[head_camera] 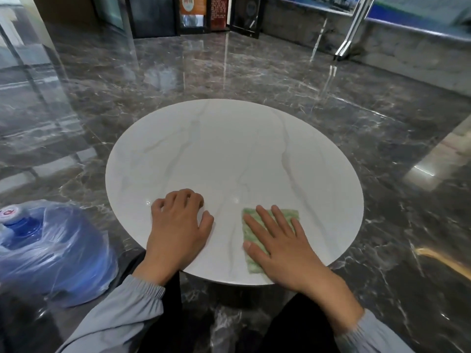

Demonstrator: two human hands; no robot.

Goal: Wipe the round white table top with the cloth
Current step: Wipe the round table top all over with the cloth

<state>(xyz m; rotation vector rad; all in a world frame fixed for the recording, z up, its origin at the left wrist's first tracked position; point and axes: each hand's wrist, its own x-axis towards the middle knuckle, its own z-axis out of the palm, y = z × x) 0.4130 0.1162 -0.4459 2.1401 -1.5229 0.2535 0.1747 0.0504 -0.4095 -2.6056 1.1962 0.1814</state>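
Cloth point(267, 225) on table top point(229, 149), near edge, right; water jug point(51, 250) on floor, left.

Round white marble-veined table top point(229, 149) on dark polished floor point(382, 149): a green cloth point(252, 262) lies flat near its front edge, pressed under the right hand point(285, 250); the left hand point(178, 225) rests alongside.

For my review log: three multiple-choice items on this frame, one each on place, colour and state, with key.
1. Where is the cloth? A. On a chair. B. On the table top, under the right hand. C. In a bucket.
2. Its colour? A. Red. B. Black. C. Green.
3. The right hand's fingers? A. Straight, flat on the cloth. B. Fisted. C. Pinching it aloft.
Key: 1 B, the hand covers it near the table's front edge; 2 C, green shows between fingers; 3 A, they lie spread and straight.
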